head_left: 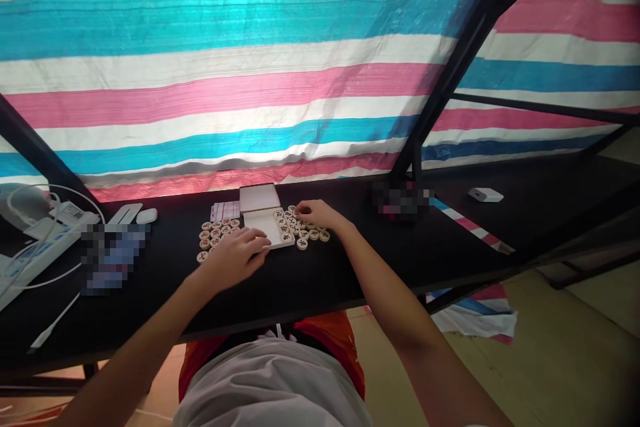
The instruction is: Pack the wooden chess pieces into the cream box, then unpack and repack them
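Note:
A shallow white box (pixel 273 225) lies on the black table (pixel 350 260), its lid (pixel 259 197) standing just behind it. Round wooden chess discs with red markings (pixel 216 232) lie in a group to the left of the box. More discs with dark markings (pixel 306 233) are heaped to its right, and a few sit inside it. My left hand (pixel 239 255) rests on the table at the box's front left edge, fingers curled over discs. My right hand (pixel 316 213) reaches onto the right heap, fingertips touching the discs.
A folded pink-and-white sheet (pixel 225 209) lies behind the left discs. White devices and cables (pixel 35 227) crowd the table's left end. A small white box (pixel 485 195) sits far right. A striped tarp hangs behind the black frame poles (pixel 450 73).

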Demonstrator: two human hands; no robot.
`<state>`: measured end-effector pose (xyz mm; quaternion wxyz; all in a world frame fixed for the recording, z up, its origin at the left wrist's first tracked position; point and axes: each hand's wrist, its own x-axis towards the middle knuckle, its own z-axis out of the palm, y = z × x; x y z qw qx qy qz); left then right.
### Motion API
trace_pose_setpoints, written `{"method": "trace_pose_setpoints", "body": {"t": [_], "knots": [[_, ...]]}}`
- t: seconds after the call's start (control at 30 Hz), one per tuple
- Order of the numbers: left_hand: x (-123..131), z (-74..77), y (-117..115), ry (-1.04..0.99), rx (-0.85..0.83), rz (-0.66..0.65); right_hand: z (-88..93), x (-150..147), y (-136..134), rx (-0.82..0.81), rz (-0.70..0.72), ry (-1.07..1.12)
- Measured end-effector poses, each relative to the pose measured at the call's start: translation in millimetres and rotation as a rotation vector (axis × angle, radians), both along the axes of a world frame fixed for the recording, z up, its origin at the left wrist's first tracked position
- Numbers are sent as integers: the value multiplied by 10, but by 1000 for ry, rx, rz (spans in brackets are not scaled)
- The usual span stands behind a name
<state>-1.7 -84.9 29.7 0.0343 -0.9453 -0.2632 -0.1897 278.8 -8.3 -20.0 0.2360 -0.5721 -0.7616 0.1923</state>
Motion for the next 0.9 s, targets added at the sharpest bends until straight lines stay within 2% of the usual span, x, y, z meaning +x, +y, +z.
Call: {"method": "trace_pose_setpoints", "body": {"t": [0.1, 0.23, 0.33, 0.43, 0.5, 0.63, 0.77, 0.9], "knots": [[37, -223, -235, -91, 76, 138, 24, -39, -17, 10, -77, -82], [118, -402, -228, -57, 125, 206, 135, -108, -88, 86, -207, -245], [87, -439, -192, -65, 135, 238, 254, -263, -173, 236, -227, -250], [38, -469, -208, -63, 128, 207, 325, -538, -212, 307, -51, -231], [35, -489, -226, -68, 104, 186, 318, -733, -190, 320, 55, -321], [62, -511, -233, -61, 68, 172, 224, -958, -93, 285, 101, -488], [51, -514, -222, -45, 60, 179, 167, -911, -61, 302, 101, -490], [37, -524, -229, -39, 58, 191, 163, -673, -33, 341, 23, -377]]}}
